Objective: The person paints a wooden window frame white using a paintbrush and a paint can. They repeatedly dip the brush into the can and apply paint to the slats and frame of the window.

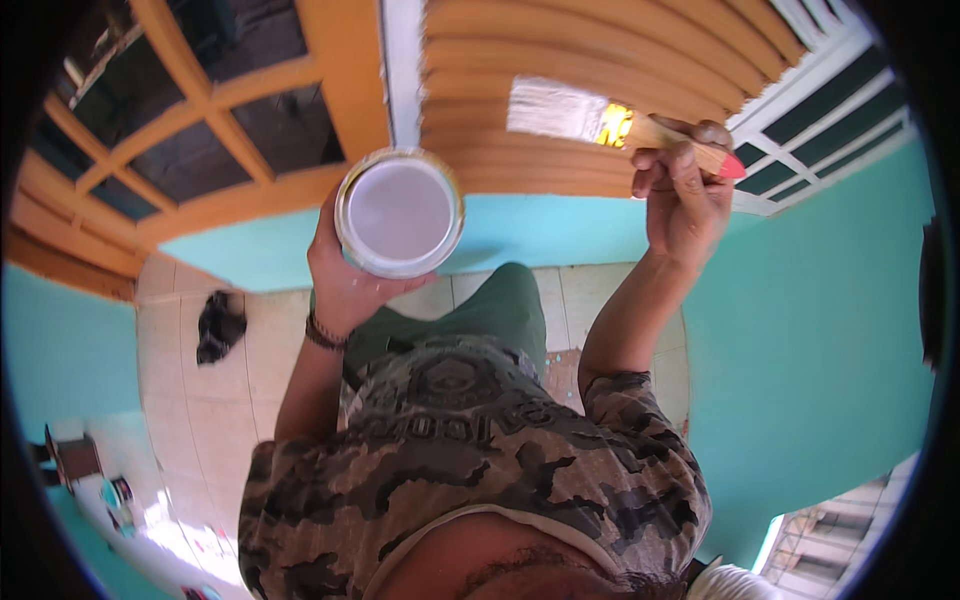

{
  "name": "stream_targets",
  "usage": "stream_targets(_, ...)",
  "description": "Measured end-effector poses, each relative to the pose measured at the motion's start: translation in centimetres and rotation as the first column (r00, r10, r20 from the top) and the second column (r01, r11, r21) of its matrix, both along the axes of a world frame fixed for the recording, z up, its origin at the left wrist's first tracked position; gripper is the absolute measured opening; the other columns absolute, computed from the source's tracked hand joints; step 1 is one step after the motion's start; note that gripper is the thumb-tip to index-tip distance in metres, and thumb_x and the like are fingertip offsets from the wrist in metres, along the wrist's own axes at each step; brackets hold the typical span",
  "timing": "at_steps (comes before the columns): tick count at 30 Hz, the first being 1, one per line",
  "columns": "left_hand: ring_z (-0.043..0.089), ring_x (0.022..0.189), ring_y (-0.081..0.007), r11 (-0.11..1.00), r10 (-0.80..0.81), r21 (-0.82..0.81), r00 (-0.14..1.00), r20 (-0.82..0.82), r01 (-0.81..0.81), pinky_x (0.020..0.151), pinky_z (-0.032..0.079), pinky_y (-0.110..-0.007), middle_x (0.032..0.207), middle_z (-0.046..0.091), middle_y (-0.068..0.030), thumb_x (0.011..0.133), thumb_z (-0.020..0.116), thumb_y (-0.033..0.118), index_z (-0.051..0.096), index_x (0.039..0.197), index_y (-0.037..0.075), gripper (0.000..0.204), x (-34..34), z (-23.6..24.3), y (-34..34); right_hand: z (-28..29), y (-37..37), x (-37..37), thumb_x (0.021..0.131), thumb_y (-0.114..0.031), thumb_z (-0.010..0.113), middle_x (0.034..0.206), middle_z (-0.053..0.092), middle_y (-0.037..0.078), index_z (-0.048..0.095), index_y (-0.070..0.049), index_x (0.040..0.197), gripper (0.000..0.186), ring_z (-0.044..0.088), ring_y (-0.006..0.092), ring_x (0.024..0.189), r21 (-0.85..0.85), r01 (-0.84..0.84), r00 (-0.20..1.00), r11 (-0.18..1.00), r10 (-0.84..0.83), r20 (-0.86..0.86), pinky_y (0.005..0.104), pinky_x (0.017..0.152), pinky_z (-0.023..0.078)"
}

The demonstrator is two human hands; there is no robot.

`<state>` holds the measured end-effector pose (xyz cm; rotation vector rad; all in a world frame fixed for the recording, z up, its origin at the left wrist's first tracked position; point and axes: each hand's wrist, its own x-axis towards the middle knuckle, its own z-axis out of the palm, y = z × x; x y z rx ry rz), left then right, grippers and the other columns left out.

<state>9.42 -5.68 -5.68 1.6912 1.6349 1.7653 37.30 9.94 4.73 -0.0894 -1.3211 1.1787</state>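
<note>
My left hand [338, 275] is wrapped round the side of an open paint can [400, 212] with a metallic rim and pale, whitish paint inside. Up to the right, my right hand [688, 195] grips a paintbrush [690, 146] by its wooden handle, which ends in a red tip. The brush has a shiny yellow ferrule and wide bristles covered in white, pointing left. Behind the bristles is an orange-brown slatted panel [560, 50]; whether they touch it I cannot tell. Just left of that panel runs a white vertical frame strip [403, 75].
An orange door with glass panes [215, 100] stands at the upper left. White-framed window bars [800, 150] are at the upper right. Turquoise walls [810, 320] surround me. On the tiled floor [180, 400] lies a black plastic bag [221, 326].
</note>
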Motion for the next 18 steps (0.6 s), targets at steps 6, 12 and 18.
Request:
stream_targets(6, 0.061, 0.124, -0.0278, 0.981, 0.125, 0.156, 0.99, -0.063, -0.114, 0.104, 0.05, -0.038, 0.137, 0.058, -0.0175, 0.06, 0.098, 0.026, 0.042, 0.143, 0.002, 0.102, -0.1, -1.3, -1.2, -4.1, -1.7, 1.1, 0.096, 0.0, 0.059, 0.123, 0.063, 0.031, 0.053, -0.005, 0.116, 0.021, 0.072, 0.0319, 0.087, -0.03, -0.221, 0.974, 0.975, 0.222, 0.051, 0.0386, 0.076, 0.055)
stream_targets(12, 0.06, 0.123, -0.0295, 0.966, 0.122, 0.228, 0.992, 0.022, -0.124, 0.104, 0.049, -0.039, 0.141, 0.053, -0.0212, 0.066, 0.095, 0.02, 0.04, 0.144, 0.002, 0.096, -1.3, -2.4, -2.2, -5.8, -2.1, 1.3, 0.095, -0.008, 0.063, 0.127, 0.059, 0.03, 0.055, -0.006, 0.107, 0.015, 0.07, 0.0338, 0.099, -0.072, -0.284, 0.949, 0.956, 0.291, 0.118, 0.0404, 0.087, 0.053)
stream_targets(18, 0.062, 0.122, -0.029, 0.969, 0.214, 0.12, 0.976, 0.038, -0.217, 0.103, 0.051, -0.039, 0.136, 0.058, -0.0194, 0.059, 0.099, 0.029, 0.041, 0.143, 0.0, 0.106, -1.3, -3.9, -3.2, -6.5, -2.7, 1.0, 0.093, -0.011, 0.067, 0.123, 0.058, 0.028, 0.057, -0.003, 0.108, 0.019, 0.07, 0.035, 0.097, -0.11, -0.167, 0.962, 0.98, 0.186, 0.2, 0.0414, 0.085, 0.053)
